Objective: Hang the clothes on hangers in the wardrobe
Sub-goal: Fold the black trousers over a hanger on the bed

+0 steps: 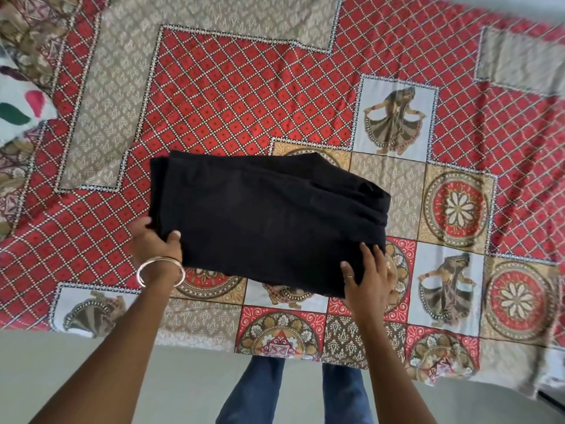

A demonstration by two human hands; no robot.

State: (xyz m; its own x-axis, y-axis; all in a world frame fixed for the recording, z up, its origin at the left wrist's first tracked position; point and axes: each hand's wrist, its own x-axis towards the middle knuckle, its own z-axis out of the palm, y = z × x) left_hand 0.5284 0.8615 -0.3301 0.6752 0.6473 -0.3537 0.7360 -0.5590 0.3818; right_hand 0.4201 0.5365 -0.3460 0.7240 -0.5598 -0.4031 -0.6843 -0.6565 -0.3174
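Observation:
A folded black garment point(266, 218) lies over the near part of a bed covered by a red patterned bedsheet point(244, 87). My left hand point(156, 240), with a silver bangle on the wrist, grips the garment's near left corner, thumb on top. My right hand point(368, 278) holds the near right corner, fingers spread over the cloth and a ring on one finger. The garment's near edge looks slightly raised off the sheet. No hanger and no wardrobe are in view.
A white pillow with coloured shapes point(18, 108) lies at the bed's left edge. Below the bed edge are pale floor point(91, 377) and my legs in blue jeans point(253, 393).

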